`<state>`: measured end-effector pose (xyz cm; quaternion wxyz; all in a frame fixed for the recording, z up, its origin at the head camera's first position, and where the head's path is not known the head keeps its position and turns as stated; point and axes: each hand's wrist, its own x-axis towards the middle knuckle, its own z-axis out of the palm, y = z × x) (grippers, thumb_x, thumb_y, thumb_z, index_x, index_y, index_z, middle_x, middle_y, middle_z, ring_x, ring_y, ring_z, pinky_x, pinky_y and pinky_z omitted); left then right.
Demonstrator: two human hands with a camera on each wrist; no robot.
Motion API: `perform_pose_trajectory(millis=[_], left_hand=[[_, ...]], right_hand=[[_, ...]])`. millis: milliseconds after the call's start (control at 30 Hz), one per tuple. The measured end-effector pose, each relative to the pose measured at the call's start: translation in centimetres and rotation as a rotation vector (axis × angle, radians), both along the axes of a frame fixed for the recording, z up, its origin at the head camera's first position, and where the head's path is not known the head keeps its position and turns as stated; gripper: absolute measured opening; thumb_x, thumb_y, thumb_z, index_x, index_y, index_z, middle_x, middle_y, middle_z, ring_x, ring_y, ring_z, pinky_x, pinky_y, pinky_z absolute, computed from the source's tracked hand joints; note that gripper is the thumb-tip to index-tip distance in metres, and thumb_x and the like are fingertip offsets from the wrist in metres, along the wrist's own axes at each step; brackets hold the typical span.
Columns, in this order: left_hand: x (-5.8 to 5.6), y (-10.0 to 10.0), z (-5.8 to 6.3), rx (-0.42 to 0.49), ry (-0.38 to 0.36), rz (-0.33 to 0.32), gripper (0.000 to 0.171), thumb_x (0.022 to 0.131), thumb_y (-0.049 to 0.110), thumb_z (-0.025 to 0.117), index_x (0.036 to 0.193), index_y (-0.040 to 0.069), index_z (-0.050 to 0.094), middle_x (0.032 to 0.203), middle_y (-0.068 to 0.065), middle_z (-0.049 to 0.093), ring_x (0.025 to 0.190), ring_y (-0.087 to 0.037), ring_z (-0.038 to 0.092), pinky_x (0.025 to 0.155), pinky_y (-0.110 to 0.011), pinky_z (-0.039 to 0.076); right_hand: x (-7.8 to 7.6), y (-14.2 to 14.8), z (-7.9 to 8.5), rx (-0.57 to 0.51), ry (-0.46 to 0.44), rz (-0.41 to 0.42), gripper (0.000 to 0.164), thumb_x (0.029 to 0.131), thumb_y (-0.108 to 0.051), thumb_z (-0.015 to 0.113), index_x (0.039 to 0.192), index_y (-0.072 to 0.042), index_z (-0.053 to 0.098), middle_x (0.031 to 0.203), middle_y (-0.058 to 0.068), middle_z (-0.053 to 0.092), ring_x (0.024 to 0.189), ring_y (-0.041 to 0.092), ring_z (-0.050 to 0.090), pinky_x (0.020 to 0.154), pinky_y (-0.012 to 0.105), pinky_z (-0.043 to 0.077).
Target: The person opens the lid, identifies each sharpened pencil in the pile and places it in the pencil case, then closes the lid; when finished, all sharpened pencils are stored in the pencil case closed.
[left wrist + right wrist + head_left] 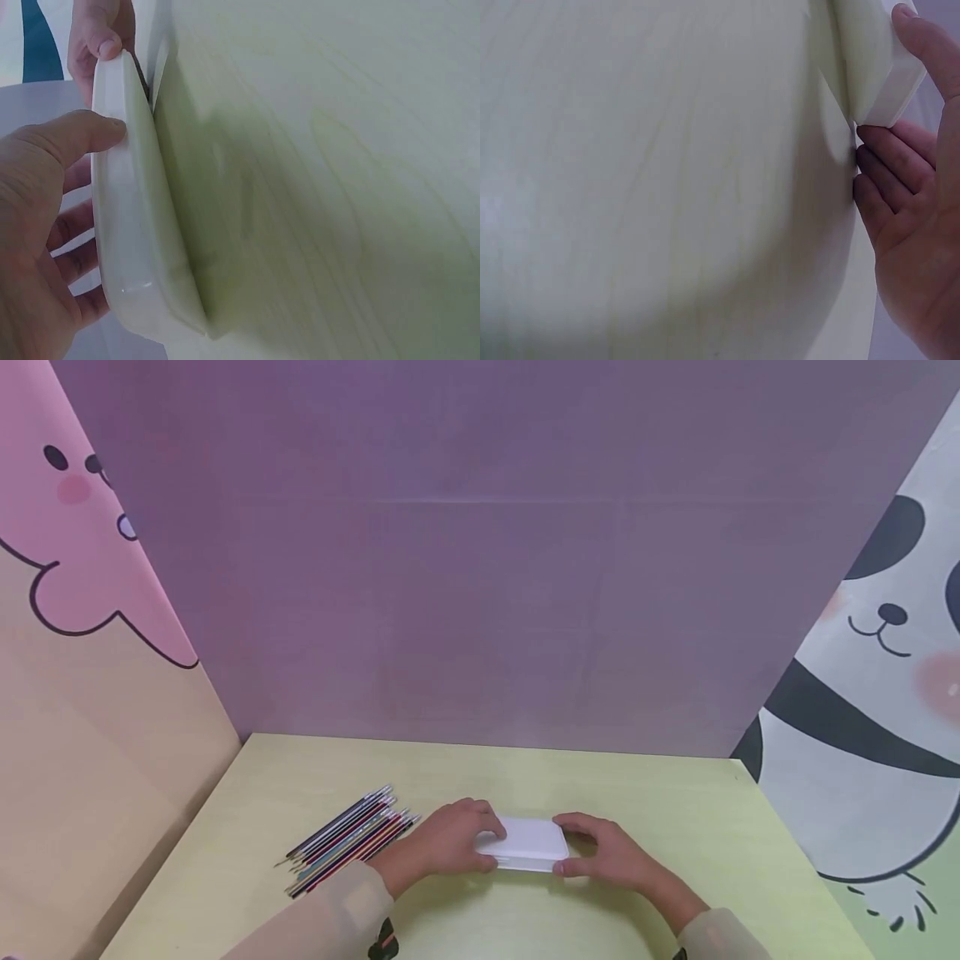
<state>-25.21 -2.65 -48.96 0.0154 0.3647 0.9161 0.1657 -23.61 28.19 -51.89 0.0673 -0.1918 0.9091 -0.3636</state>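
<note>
A white rectangular case [532,839] with rounded corners is near the front middle of the table, its long side running left to right. My left hand [453,839] grips the left end, thumb along the front side and fingers over the top and far side. At the right end my right hand [611,856] holds it between the thumb at the near corner and the fingers at the far corner. The left wrist view shows the case's side wall [120,202] between thumb and fingers. Its contents are hidden.
Left of the case lies a loose bundle of pencils [348,839] in several colours, slanted on the pale wooden table [675,793], close to my left forearm. A purple panel [480,568] rises behind the table. Side walls carry a pink cartoon figure [67,527] and a panda [877,693].
</note>
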Motion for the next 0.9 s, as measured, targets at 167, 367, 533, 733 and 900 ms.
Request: perform_pose_trajectory(millis=[167, 367, 533, 733, 900], left_hand=[[0.2, 0.3, 0.5, 0.014, 0.006, 0.006, 0.035, 0.079, 0.035, 0.082, 0.112, 0.025, 0.078, 0.114, 0.010, 0.071, 0.105, -0.010, 0.063, 0.087, -0.027, 0.051], [0.6, 0.7, 1.0, -0.013, 0.024, -0.014, 0.040, 0.079, 0.032, 0.081, 0.118, 0.024, 0.077, 0.117, 0.008, 0.074, 0.103, -0.009, 0.066, 0.089, -0.026, 0.052], [0.5, 1.6, 1.1, -0.158, 0.169, -0.099, 0.013, 0.077, 0.031, 0.078, 0.083, 0.025, 0.068, 0.075, 0.017, 0.062, 0.068, -0.003, 0.054, 0.065, -0.021, 0.043], [0.6, 2.1, 1.6, -0.288, 0.256, -0.189, 0.013, 0.082, 0.028, 0.076, 0.082, 0.023, 0.064, 0.066, 0.014, 0.056, 0.056, -0.004, 0.044, 0.055, -0.019, 0.037], [0.7, 1.9, 2.0, -0.297, 0.275, -0.226, 0.010, 0.085, 0.026, 0.077, 0.092, 0.021, 0.070, 0.076, 0.013, 0.067, 0.059, -0.003, 0.047, 0.060, -0.018, 0.041]], right_hand=[[-0.3, 0.2, 0.0, -0.017, -0.015, 0.022, 0.070, 0.079, -0.045, 0.087, 0.138, -0.015, 0.063, 0.138, 0.002, 0.065, 0.128, 0.029, 0.060, 0.107, 0.042, 0.046], [-0.5, 0.2, 0.2, -0.050, -0.036, 0.041, 0.069, 0.080, -0.042, 0.087, 0.137, -0.012, 0.063, 0.137, 0.004, 0.066, 0.126, 0.030, 0.061, 0.104, 0.032, 0.047], [-0.5, 0.1, 0.4, -0.069, -0.051, 0.056, 0.066, 0.081, -0.040, 0.087, 0.136, -0.012, 0.064, 0.134, 0.003, 0.067, 0.124, 0.029, 0.061, 0.102, 0.033, 0.048], [-0.5, 0.0, 0.3, -0.073, -0.047, 0.057, 0.065, 0.080, -0.040, 0.087, 0.134, -0.010, 0.065, 0.131, 0.003, 0.068, 0.119, 0.027, 0.063, 0.100, 0.035, 0.048], [-0.5, 0.1, 0.3, -0.069, -0.045, 0.054, 0.067, 0.079, -0.040, 0.088, 0.134, -0.010, 0.064, 0.130, 0.004, 0.068, 0.118, 0.029, 0.062, 0.099, 0.036, 0.048]])
